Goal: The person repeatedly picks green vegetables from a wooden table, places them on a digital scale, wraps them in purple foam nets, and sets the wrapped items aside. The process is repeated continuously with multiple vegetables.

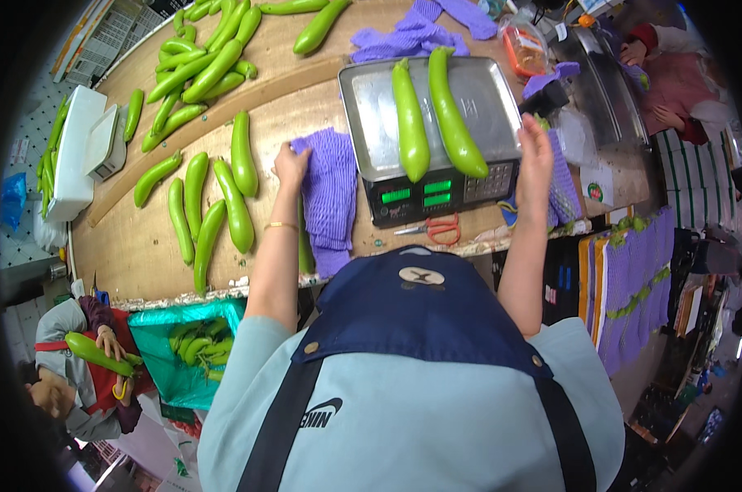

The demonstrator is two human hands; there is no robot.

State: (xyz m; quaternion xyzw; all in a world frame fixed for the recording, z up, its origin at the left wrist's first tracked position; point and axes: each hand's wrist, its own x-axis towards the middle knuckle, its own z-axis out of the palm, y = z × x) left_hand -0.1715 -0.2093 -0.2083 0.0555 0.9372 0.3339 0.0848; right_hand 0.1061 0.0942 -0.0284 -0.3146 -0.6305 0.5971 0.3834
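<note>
My left hand pinches the upper left edge of a purple foam net sleeve lying on the wooden table. Part of a green eggplant shows beside that sleeve, under my forearm. My right hand is at the right edge of the digital scale's steel tray, extended and holding nothing; whether it touches the tray I cannot tell. Two long green eggplants lie side by side on the tray. Below it, the scale's displays glow green.
Several eggplants lie left of my hand, and a pile lies beyond a wooden strip. Red-handled scissors rest before the scale. More purple sleeves lie behind it. At left, a co-worker holds an eggplant beside a green-lined crate.
</note>
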